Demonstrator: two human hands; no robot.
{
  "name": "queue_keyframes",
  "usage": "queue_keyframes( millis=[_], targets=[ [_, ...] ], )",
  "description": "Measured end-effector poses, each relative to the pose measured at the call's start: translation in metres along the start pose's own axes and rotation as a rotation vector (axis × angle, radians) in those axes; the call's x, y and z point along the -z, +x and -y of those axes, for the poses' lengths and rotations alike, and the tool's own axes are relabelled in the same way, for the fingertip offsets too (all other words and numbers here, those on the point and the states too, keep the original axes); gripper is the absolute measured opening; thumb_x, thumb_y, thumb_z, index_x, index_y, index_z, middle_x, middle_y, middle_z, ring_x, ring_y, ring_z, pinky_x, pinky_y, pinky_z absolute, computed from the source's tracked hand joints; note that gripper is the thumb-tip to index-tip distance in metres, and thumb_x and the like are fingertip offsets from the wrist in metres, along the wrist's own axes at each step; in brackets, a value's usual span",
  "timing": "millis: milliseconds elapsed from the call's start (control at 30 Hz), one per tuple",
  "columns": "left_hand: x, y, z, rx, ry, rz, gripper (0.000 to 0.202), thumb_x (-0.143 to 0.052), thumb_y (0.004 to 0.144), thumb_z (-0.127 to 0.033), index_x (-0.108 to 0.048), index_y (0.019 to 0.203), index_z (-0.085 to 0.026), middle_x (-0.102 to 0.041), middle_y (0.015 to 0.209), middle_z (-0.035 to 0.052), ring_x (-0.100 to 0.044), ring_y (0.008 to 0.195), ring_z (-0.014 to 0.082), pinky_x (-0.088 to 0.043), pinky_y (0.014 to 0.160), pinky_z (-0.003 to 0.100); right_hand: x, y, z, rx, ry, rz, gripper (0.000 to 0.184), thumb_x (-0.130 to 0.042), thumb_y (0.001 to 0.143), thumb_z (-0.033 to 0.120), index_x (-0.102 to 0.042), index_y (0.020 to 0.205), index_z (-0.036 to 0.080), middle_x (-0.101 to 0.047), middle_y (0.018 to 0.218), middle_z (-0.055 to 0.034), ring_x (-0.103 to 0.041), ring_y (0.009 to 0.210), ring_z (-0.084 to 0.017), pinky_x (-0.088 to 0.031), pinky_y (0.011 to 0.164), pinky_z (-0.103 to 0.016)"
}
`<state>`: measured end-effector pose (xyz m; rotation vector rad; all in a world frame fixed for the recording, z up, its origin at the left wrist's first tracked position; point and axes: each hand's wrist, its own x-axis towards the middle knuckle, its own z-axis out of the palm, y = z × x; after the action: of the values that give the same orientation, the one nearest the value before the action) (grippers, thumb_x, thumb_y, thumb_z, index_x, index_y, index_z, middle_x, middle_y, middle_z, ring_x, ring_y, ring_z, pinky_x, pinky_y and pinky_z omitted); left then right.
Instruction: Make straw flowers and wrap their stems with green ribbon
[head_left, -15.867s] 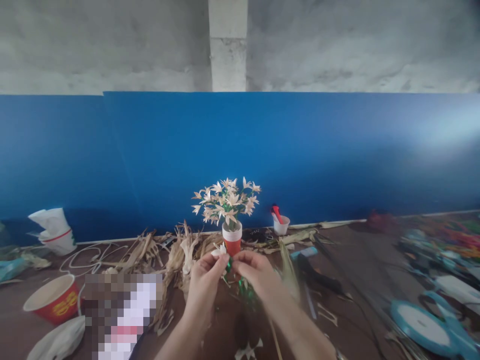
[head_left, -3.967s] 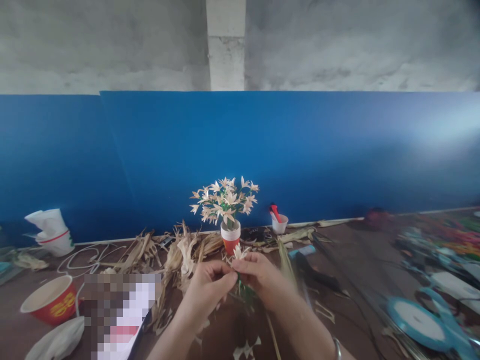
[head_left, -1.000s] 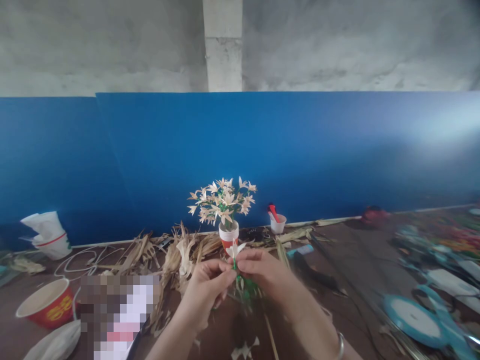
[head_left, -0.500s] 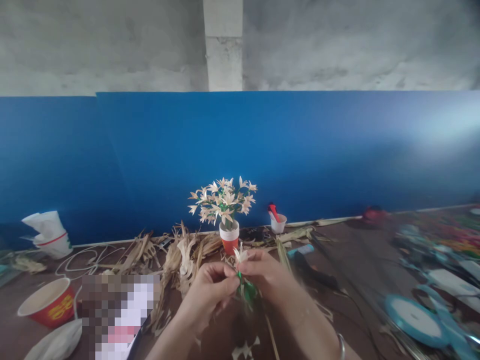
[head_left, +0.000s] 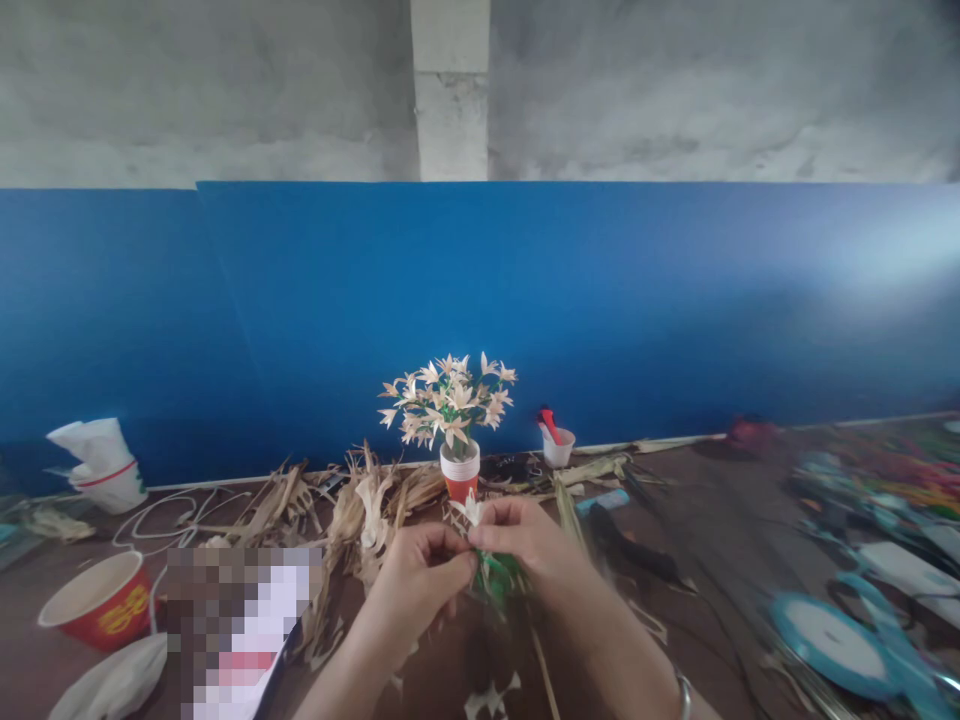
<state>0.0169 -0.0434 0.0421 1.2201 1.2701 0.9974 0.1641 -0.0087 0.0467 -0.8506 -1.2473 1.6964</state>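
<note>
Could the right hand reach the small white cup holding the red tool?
Probably, once freed: the right hand pinches a small flower together with the left hand, and the white cup stands just beyond, with only low husk scraps between.
</note>
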Motion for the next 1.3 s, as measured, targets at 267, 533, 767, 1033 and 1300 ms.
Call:
queue_keyframes(
  millis=[267,533,767,1033,1300],
  targets=[
    [0.0026,-0.0044,-0.0077,0.035,-0.199,0.106,0.027,-0.072,0.058,-0.032,-0.051,0.054,-0.017,-0.044,0.04,-0.0088,-0.033,0.03,0.0019,-0.021,0.03,0.015,0.0013,-0.0004,0.001,0.012,-0.068,0.027,0.026,-0.079,0.05,0.031,-0.061,0.053,0.012,-0.056,0.051,0.0024,-0.046,0.052,-0.009,-0.033,0.058,-0.025],
    [0.0046,-0.0035,-0.0049,0.033,-0.187,0.132,0.027,-0.072,0.059,-0.033,-0.051,0.055,-0.017,-0.04,0.036,-0.0094,-0.028,0.029,0.0015,-0.017,0.031,0.014,0.0006,-0.0002,-0.0023,0.011,-0.062,0.032,0.026,-0.081,0.049,0.031,-0.065,0.056,0.013,-0.06,0.054,0.0014,-0.048,0.054,-0.009,-0.034,0.057,-0.024],
    [0.0037,0.0001,-0.0002,-0.027,-0.111,0.093,0.028,-0.07,0.061,-0.036,-0.051,0.057,-0.016,-0.04,0.04,-0.0093,-0.026,0.032,0.0011,-0.015,0.033,0.016,0.0018,0.0008,-0.0073,-0.02,-0.017,0.01,0.027,-0.081,0.05,0.029,-0.06,0.054,0.013,-0.057,0.051,0.0024,-0.045,0.05,-0.007,-0.03,0.052,-0.022],
    [0.0016,0.0005,-0.0041,-0.018,0.099,0.011,0.024,-0.066,0.065,-0.034,-0.053,0.054,-0.017,-0.042,0.034,-0.0082,-0.031,0.028,0.004,-0.019,0.031,0.017,-0.0015,0.0,-0.0004,-0.043,-0.075,-0.042,0.024,-0.078,0.049,0.028,-0.059,0.051,0.014,-0.053,0.047,0.0038,-0.041,0.048,-0.007,-0.027,0.051,-0.024],
    [0.0018,-0.0044,-0.0057,0.056,0.036,0.041,0.024,-0.068,0.062,-0.033,-0.052,0.054,-0.017,-0.044,0.035,-0.0072,-0.033,0.029,0.0034,-0.018,0.031,0.015,-0.0013,0.0006,-0.0027,-0.041,-0.11,-0.044,0.029,-0.081,0.049,0.031,-0.058,0.051,0.014,-0.054,0.048,0.0037,-0.043,0.049,-0.007,-0.03,0.052,-0.023]
  ],
)
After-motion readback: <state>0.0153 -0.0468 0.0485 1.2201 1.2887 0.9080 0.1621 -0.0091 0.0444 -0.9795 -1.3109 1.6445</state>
